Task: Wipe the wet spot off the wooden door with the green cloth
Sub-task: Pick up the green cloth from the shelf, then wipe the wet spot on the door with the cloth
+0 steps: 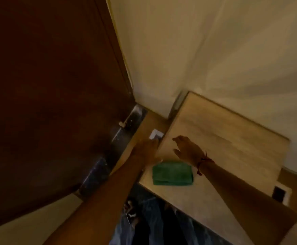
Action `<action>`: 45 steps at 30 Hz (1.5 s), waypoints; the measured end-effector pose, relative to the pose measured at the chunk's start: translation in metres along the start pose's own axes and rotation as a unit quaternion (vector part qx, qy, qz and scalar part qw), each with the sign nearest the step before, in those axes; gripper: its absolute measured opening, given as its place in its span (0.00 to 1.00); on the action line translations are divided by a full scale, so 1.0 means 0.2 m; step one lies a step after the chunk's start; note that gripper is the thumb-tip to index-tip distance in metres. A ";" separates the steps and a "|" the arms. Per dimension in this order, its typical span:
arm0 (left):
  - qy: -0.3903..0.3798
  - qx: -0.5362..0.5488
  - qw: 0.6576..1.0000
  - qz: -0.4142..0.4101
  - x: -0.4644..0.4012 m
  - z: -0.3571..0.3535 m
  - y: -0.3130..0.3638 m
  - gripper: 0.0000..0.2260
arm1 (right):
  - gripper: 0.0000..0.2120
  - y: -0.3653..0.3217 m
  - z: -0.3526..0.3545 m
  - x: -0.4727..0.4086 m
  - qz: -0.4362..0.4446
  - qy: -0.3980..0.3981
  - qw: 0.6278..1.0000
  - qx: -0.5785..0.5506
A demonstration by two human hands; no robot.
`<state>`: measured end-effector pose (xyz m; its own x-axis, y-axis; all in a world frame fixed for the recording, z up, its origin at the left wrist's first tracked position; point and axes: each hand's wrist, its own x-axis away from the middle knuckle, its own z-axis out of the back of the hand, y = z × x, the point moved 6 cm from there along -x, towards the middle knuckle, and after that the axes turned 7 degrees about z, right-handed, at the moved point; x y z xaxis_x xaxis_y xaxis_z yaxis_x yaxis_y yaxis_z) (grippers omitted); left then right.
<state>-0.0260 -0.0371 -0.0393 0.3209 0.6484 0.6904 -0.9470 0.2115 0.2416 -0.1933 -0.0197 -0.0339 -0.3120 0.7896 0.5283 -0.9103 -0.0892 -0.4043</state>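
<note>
A folded green cloth (172, 173) lies flat near the front edge of a light wooden tabletop (223, 147). The dark brown wooden door (52, 96) fills the left side; no wet spot shows on it in this dim, blurred frame. My left hand (148, 149) reaches past the table's left edge, just above the cloth, fingers extended and holding nothing. Above the tabletop my right hand (186, 150) hovers beyond the cloth's far right corner, fingers spread and empty, a red thread on the wrist.
A cream wall (197, 50) stands behind the table. A small white object (156, 134) sits on the floor beside the table's left edge. A dark stone threshold (119, 144) runs along the door's foot. My legs and feet (149, 223) are below.
</note>
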 end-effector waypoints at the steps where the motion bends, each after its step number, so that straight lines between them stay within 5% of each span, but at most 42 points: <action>1: -0.057 0.006 0.998 -0.005 -0.03 -0.13 0.01 0.38 | 0.25 0.05 -0.10 0.00 -0.009 -0.021 0.999 0.023; 5: -0.143 -0.010 0.989 -0.026 -0.09 -0.47 0.05 0.33 | 0.25 0.25 -0.45 0.02 -0.038 -0.052 0.996 0.067; 11: -0.053 -0.033 0.998 -0.004 -0.20 -0.62 0.08 0.21 | 0.25 0.40 -0.68 0.05 -0.082 -0.013 0.996 0.044; 16: -0.044 0.014 0.999 0.008 -0.12 -0.50 0.05 0.12 | 0.13 0.31 -0.52 0.06 -0.077 -0.001 0.996 0.049; 20: 0.023 0.079 0.995 0.057 -0.01 -0.07 -0.07 0.12 | 0.10 0.10 -0.06 -0.02 -0.031 0.072 0.996 0.046; 25: 0.178 0.131 0.964 0.149 0.36 0.91 -0.25 0.14 | 0.11 -0.43 0.83 -0.06 0.009 0.185 0.982 0.035; 28: 0.254 0.064 0.963 0.056 0.73 1.47 -0.26 0.09 | 0.10 -0.79 1.33 0.01 0.046 0.235 0.970 0.044; 31: 0.336 0.043 0.939 0.059 1.15 1.98 -0.32 0.09 | 0.10 -1.16 1.82 0.16 0.081 0.310 0.946 0.045; 38: 0.509 0.020 0.859 0.050 2.09 2.83 -0.31 0.08 | 0.08 -1.90 2.75 0.58 0.160 0.473 0.866 0.019; 45: 0.663 0.000 0.748 0.019 2.83 3.35 -0.20 0.09 | 0.12 -2.45 3.35 0.88 0.194 0.584 0.736 -0.284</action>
<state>0.2007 -0.1678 0.7989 0.0016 0.8094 -0.5873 -0.9551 0.1753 0.2390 0.0150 -0.2430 0.7574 0.2296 0.7844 -0.5762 -0.4513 -0.4387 -0.7771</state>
